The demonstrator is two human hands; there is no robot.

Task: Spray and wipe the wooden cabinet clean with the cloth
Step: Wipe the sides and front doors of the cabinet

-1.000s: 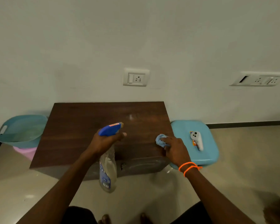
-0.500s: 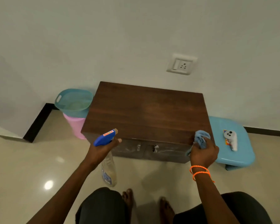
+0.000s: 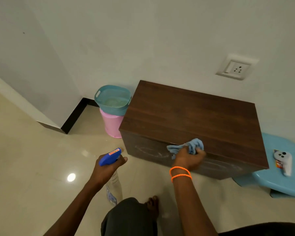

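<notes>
Right hand [image 3: 188, 159] grips the bunched blue cloth [image 3: 187, 147], fingers curled round it, against the wooden cabinet [image 3: 194, 116] at its upper front edge. Left hand [image 3: 107, 166] grips the spray bottle [image 3: 111, 169] by its blue head, clear of the cabinet. Beside the cabinet, a teal basket [image 3: 112, 99] sits atop a pink bin [image 3: 111, 125].

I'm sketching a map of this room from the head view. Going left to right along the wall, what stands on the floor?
Teal perforated plastic basket stacked on a pink plastic bin → dark brown wooden cabinet → light blue plastic stool carrying a white handheld controller.
</notes>
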